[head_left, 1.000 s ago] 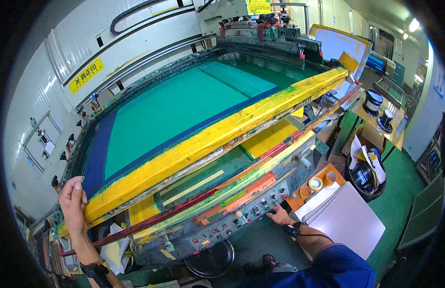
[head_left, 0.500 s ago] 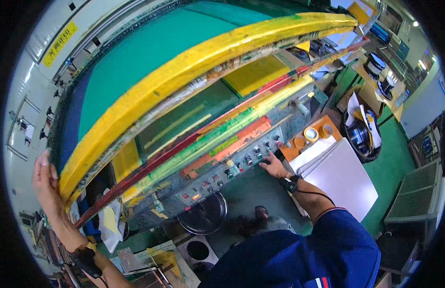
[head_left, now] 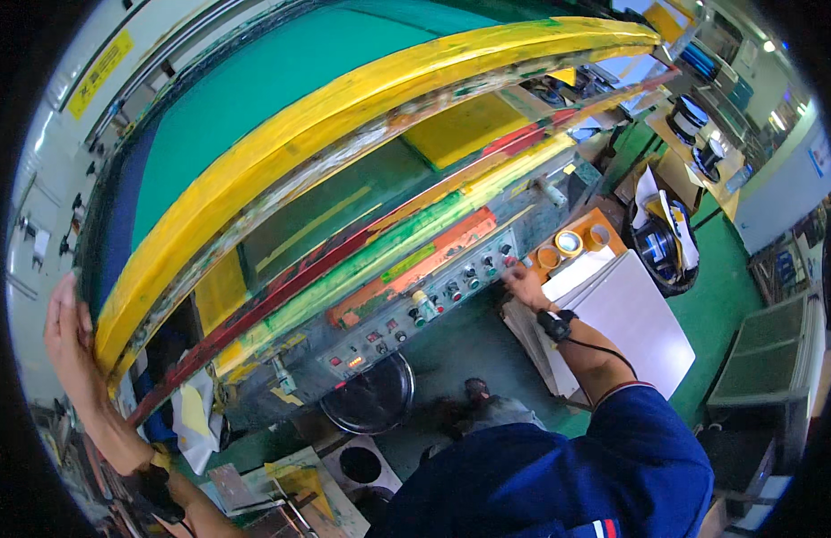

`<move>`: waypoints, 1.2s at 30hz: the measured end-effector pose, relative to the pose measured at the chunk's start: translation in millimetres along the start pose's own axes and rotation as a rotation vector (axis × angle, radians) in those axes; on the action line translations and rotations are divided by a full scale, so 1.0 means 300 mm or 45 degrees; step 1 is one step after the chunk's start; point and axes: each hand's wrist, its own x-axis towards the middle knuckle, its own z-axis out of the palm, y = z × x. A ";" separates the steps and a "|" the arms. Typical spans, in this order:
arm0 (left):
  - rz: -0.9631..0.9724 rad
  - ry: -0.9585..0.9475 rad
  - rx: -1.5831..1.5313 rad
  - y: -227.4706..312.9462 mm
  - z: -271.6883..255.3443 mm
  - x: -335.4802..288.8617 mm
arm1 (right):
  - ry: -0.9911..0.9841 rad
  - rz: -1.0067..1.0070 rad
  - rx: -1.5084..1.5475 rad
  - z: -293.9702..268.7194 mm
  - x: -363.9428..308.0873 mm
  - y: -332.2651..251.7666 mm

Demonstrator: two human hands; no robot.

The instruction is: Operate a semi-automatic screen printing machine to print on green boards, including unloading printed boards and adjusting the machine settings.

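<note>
My left hand (head_left: pixel 70 327) is at the left end of a long yellow screen frame (head_left: pixel 343 117). Its fingers are stretched out along the frame's outer side; whether they press on it I cannot tell. Teal mesh (head_left: pixel 281 85) fills the space behind the yellow bar. My right hand (head_left: pixel 526 287) is at the right end of a grey control panel (head_left: pixel 406 327), its fingertips by a red button (head_left: pixel 510 261). The fingers are loosely bent and apart, holding nothing; contact with the button is unclear. Several knobs and buttons line the panel, with paint-stained red and green bars above it.
A stack of white sheets (head_left: pixel 635 327) lies right of my right hand, beside tape rolls (head_left: pixel 569 242) on an orange board. Behind them stands a filled black bin (head_left: pixel 659 247). A round black stool (head_left: pixel 370 394) is below the panel. Cans (head_left: pixel 687 117) stand on a far table.
My right hand has moved right and up along the panel, from the middle knobs to its end. My left hand stays at the frame's end. The whole view has shifted slightly.
</note>
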 end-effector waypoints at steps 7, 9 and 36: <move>0.121 -0.132 -0.164 0.065 0.158 0.006 | 0.028 0.314 0.400 -0.174 -0.069 0.003; 0.094 -0.104 -0.091 0.059 0.114 0.011 | -0.015 0.304 0.423 -0.111 -0.090 -0.053; -0.272 0.063 0.001 -0.029 0.163 0.125 | 0.447 0.136 0.746 -0.823 0.412 -0.068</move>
